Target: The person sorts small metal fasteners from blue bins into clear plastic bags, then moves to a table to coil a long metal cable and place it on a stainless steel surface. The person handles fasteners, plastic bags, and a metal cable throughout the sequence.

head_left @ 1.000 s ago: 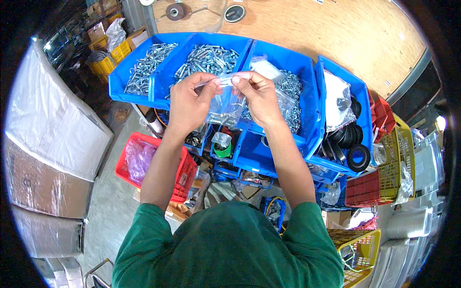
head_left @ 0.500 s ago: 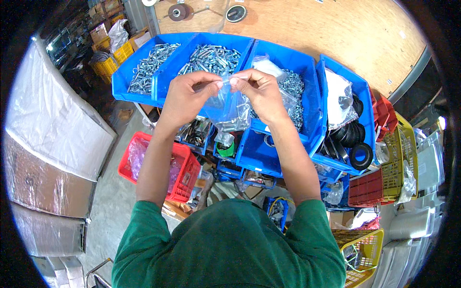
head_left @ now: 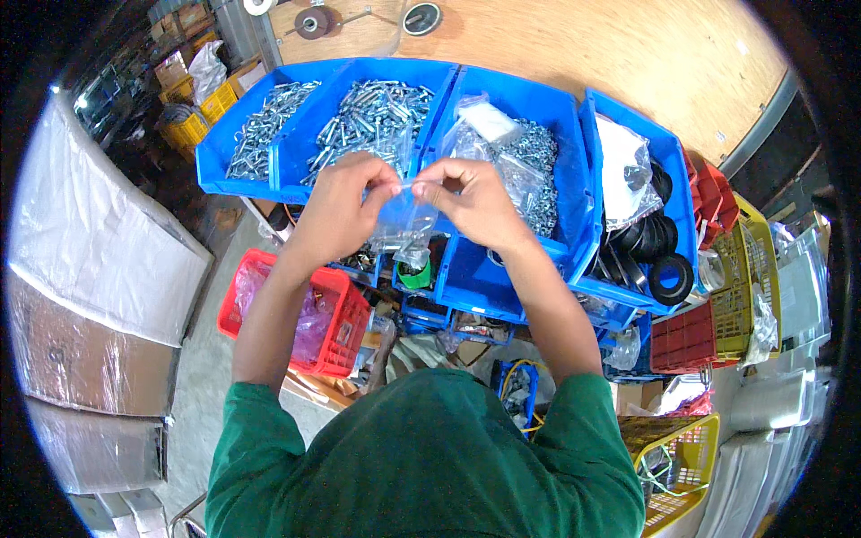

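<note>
A small clear plastic bag hangs between my hands, with a few metal pieces at its bottom. My left hand pinches the bag's top edge between thumb and fingers. On the other side of that edge, my right hand is pinched the same way, its fingertips close to the left ones. Behind the hands stand blue bins of metal hardware: bolts beyond my left hand, hook-like pieces farther left, and small fasteners beyond my right hand. A white packet lies on those fasteners.
Black rings and white plastic bags fill the rightmost blue bin. Below left is a red basket with purple plastic. Yellow crates stand at right. A wooden board rises behind the bins, and wrapped boxes line the left.
Both hands have shifted slightly left and lower in the picture, still pinching the bag's top. The bins have also shifted a little left as the view moved.
</note>
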`<action>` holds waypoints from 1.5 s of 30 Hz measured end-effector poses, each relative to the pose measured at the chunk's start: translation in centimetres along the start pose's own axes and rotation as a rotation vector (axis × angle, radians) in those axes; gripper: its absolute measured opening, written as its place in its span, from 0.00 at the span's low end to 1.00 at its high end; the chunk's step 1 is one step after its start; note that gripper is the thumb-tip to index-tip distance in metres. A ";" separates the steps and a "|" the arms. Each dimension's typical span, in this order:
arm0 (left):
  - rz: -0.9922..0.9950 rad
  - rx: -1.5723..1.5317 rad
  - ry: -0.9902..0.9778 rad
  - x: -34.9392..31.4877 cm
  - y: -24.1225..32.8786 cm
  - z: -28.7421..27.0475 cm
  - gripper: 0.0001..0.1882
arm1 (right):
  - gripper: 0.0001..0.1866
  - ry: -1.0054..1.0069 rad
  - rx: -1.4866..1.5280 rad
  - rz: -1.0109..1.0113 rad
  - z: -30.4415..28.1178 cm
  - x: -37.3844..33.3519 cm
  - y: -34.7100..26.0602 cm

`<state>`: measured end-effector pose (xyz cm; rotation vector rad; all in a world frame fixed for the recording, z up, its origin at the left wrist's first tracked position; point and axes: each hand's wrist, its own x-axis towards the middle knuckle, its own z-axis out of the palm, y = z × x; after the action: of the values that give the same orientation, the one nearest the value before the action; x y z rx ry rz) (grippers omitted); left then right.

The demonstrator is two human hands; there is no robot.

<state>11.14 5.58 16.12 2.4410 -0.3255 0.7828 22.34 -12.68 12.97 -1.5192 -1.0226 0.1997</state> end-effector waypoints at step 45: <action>-0.465 -0.864 0.208 -8.8 1.1 7.5 0.11 | 0.06 -0.171 -0.223 0.058 -1.3 -5.2 -2.9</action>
<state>7.16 0.91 6.25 1.5191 0.0066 0.5233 18.73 -17.58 13.65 -1.7585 -1.1667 0.2673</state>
